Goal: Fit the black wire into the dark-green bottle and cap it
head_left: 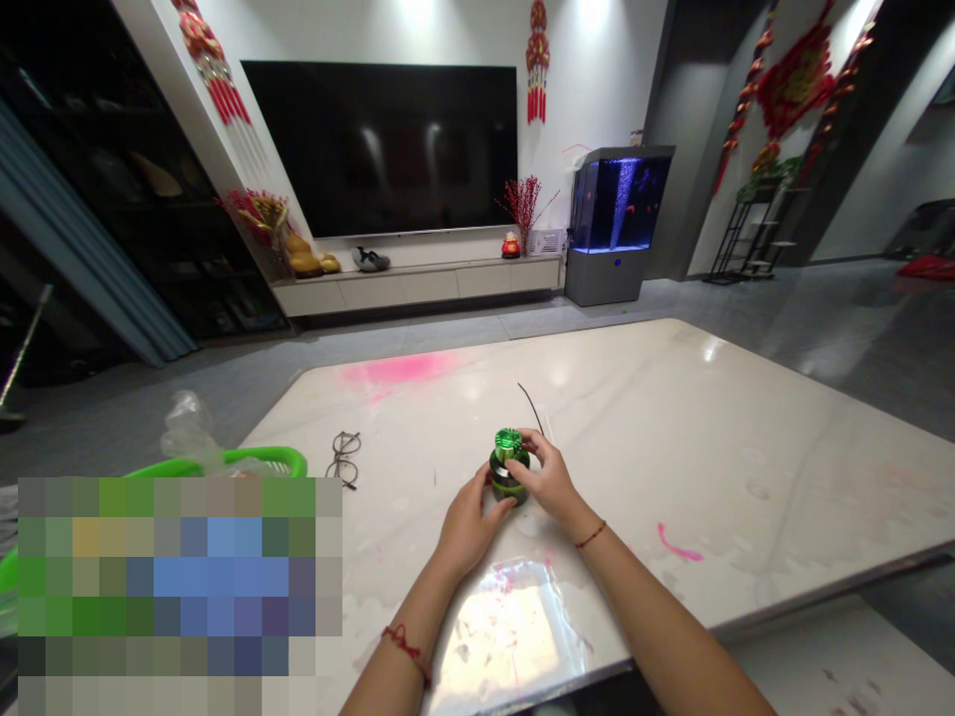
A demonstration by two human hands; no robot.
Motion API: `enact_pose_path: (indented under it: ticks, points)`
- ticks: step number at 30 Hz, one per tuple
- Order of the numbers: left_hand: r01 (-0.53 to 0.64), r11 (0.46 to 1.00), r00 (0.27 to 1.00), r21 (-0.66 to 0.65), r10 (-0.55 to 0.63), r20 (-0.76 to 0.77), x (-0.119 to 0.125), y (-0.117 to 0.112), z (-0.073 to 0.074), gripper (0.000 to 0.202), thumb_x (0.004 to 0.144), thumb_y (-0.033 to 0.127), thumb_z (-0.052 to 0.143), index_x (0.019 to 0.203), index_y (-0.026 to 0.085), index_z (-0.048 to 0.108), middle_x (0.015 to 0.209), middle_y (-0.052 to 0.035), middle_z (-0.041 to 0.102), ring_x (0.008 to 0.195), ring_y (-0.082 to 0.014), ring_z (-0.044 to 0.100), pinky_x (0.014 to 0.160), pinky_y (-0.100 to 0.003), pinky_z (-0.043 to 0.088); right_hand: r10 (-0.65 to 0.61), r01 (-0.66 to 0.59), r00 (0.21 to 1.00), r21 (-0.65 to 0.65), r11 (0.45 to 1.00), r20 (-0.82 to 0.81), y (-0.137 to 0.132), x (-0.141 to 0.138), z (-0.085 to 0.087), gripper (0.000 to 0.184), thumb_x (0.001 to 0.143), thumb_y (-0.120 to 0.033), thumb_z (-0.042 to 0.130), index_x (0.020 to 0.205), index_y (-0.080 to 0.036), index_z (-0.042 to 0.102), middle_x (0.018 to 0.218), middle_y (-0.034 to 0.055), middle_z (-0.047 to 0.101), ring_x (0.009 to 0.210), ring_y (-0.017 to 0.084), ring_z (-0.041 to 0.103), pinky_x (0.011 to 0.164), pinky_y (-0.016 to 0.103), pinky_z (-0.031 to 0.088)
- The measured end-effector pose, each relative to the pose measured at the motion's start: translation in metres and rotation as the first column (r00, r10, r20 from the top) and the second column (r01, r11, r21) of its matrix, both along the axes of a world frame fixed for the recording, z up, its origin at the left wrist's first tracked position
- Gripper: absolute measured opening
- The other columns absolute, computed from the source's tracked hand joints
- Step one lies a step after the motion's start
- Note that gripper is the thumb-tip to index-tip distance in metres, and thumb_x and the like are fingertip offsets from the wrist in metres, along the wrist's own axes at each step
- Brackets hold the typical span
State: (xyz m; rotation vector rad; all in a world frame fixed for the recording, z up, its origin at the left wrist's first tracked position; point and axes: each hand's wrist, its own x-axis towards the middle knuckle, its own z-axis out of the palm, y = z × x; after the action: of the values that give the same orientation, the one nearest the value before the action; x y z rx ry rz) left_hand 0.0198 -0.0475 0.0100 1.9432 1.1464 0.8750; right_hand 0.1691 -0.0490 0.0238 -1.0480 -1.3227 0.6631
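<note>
A squat round object (509, 465), glossy green on top with a dark band and green base, stands on the white marble tabletop (693, 467). My left hand (472, 522) grips its lower near side. My right hand (543, 477) holds its upper right side, with the fingers curled around it. The hands hide much of its near side. A thin dark wire (529, 406) lies just behind the object, and a pair of glasses (343, 459) rests further left.
A green plastic basket rim (246, 460) and a clear plastic bag (190, 433) sit beyond the table's left edge. A pixelated patch covers the lower left. Pink stains mark the tabletop. Further off stand a wall-mounted television (379, 149), a low cabinet (418, 286) and an aquarium (618, 204).
</note>
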Motion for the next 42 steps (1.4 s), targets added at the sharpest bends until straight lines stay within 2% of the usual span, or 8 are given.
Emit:
enact_pose_path:
  ticks: [5,10,14,18,23,26,36,42]
  points:
    - [-0.002,1.0,1.0,-0.006,0.002,0.004,0.0,0.0,0.001,0.058,0.074,0.031,0.062,0.128,0.025,0.042,0.127,-0.0069,0.054,0.113,-0.0231,0.053,0.099,-0.039,0.038,0.064,-0.064,0.996,0.003,0.998,-0.055,0.001,0.002,0.0,0.033,0.07,-0.026,0.059,0.103,-0.021,0.057,0.102,0.0051,0.063,0.097,0.02,0.058,0.09,0.038,0.044]
    - [-0.007,1.0,1.0,-0.007,0.007,0.021,0.001,-0.001,0.002,0.058,0.074,0.03,0.062,0.128,0.025,0.042,0.127,-0.006,0.054,0.113,-0.0229,0.053,0.098,-0.038,0.038,0.11,-0.109,0.984,0.014,0.994,-0.142,-0.001,0.008,0.001,0.046,0.07,-0.029,0.062,0.114,-0.023,0.05,0.116,0.0069,0.057,0.101,0.019,0.057,0.089,0.037,0.046]
    - [-0.015,1.0,1.0,-0.011,0.016,0.024,0.0,-0.001,0.0,0.057,0.074,0.029,0.062,0.127,0.025,0.043,0.127,-0.0065,0.054,0.114,-0.0234,0.052,0.098,-0.038,0.038,0.036,-0.033,0.998,0.06,0.998,-0.049,-0.004,0.008,0.004,0.045,0.069,-0.029,0.064,0.112,-0.022,0.05,0.109,0.0064,0.059,0.1,0.019,0.057,0.091,0.037,0.046]
    - [-0.023,1.0,1.0,-0.01,0.023,0.014,-0.001,0.0,-0.003,0.058,0.074,0.029,0.062,0.128,0.024,0.043,0.128,-0.0071,0.053,0.115,-0.0232,0.051,0.099,-0.038,0.037,-0.114,0.111,0.993,0.097,0.989,0.022,-0.006,0.002,0.004,0.047,0.066,-0.03,0.068,0.107,-0.021,0.048,0.101,0.0057,0.058,0.096,0.019,0.057,0.088,0.036,0.046]
    - [-0.008,1.0,1.0,-0.02,0.008,0.019,-0.001,0.0,-0.002,0.059,0.074,0.028,0.062,0.128,0.023,0.042,0.129,-0.0075,0.053,0.115,-0.023,0.051,0.099,-0.038,0.037,-0.342,0.329,0.936,0.133,0.935,0.088,-0.01,-0.013,0.002,0.047,0.063,-0.033,0.07,0.102,-0.02,0.047,0.09,0.0043,0.056,0.086,0.019,0.056,0.083,0.037,0.047]
    - [-0.005,1.0,1.0,-0.027,0.005,0.014,-0.001,-0.001,0.001,0.058,0.074,0.027,0.062,0.128,0.024,0.041,0.127,-0.007,0.055,0.112,-0.0229,0.053,0.096,-0.037,0.039,-0.412,0.395,0.905,0.149,0.906,0.103,-0.014,-0.021,0.003,0.045,0.065,-0.033,0.068,0.103,-0.02,0.045,0.09,0.0045,0.054,0.086,0.02,0.055,0.082,0.037,0.046]
    - [-0.004,1.0,1.0,-0.006,0.004,-0.015,0.0,-0.002,0.004,0.057,0.075,0.025,0.06,0.129,0.025,0.041,0.125,-0.0059,0.056,0.108,-0.0221,0.056,0.091,-0.035,0.042,-0.407,0.386,0.905,0.165,0.908,0.122,-0.014,-0.025,0.001,0.042,0.069,-0.027,0.063,0.105,-0.02,0.043,0.096,0.0066,0.054,0.09,0.02,0.054,0.083,0.036,0.046]
    - [-0.018,1.0,1.0,-0.002,0.018,-0.023,0.001,-0.004,0.007,0.055,0.074,0.026,0.06,0.127,0.023,0.043,0.124,-0.0064,0.056,0.108,-0.022,0.056,0.092,-0.034,0.042,-0.37,0.339,0.915,0.194,0.921,0.159,-0.015,-0.023,0.002,0.037,0.072,-0.022,0.059,0.106,-0.021,0.044,0.098,0.0067,0.054,0.093,0.021,0.053,0.085,0.037,0.045]
